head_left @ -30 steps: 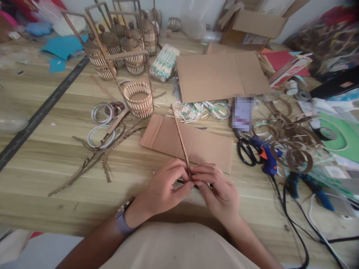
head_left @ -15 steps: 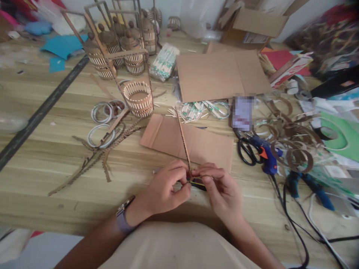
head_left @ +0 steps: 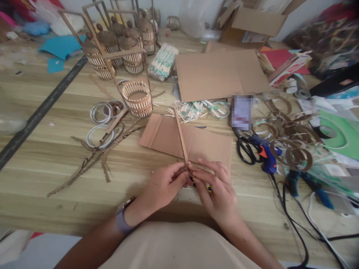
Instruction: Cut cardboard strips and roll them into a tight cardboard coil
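A narrow cardboard strip [head_left: 180, 136] slants away from me over a flat cardboard piece [head_left: 207, 144]. My left hand [head_left: 165, 183] is closed on the strip's near end, thumb against the fingers. Beside it, my right hand [head_left: 217, 183] touches the same end with its fingertips; the index finger is stretched out, and the exact grip is partly hidden. Under the right fingers lies a black and yellow tool [head_left: 208, 186], mostly covered. Farther off to the left stands a small open basket [head_left: 137, 99] of pale sticks and cardboard bands with a tall handle.
Left of the hands lie cut cardboard strips [head_left: 75, 175] and tape rolls [head_left: 100, 136]. Lidded stick baskets [head_left: 131, 61] stand at the back left. On the right are scissors [head_left: 246, 151], a blue glue gun [head_left: 269, 158], pliers [head_left: 311, 186], cables and cardboard rings [head_left: 298, 160].
The strip has turned slightly, its broad face now showing more. My left fingers have closed in on its end, and my right hand has shifted, with its index finger extended.
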The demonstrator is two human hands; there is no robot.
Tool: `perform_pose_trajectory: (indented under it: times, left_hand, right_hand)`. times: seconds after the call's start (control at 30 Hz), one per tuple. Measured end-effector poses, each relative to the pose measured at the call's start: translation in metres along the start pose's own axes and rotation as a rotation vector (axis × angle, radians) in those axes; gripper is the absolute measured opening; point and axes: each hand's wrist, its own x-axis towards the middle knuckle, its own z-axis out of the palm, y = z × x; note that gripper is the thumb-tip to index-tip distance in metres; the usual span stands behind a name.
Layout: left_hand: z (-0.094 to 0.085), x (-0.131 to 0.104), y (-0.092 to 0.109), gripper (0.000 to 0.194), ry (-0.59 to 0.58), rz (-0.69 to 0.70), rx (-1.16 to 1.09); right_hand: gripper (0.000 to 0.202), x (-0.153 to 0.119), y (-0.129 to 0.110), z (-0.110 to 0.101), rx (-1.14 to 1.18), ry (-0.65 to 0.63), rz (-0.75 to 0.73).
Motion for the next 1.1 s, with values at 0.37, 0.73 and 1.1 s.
perform_pose_trajectory:
  times: [0.37,0.73,1.1]
  left_hand:
    - [0.0019,-0.0029,-0.0017,0.025,-0.012,0.007,-0.004]
    - [0.0007,-0.0014,0.0053,0.023,-0.035,-0.012,0.173]
    - [-0.0008,0.0007,-0.0009,0.029,-0.047,-0.015,0.017]
  right_hand:
    - [0.02,-0.0022,-0.0046,-0.0001,-0.115,0.014,-0.06]
    - [0.021,-0.0029,0.0002,-0.0008,0.024,0.012,0.124]
    - [0.02,-0.0039,0.0001,-0.0011,0.079,0.006,0.08]
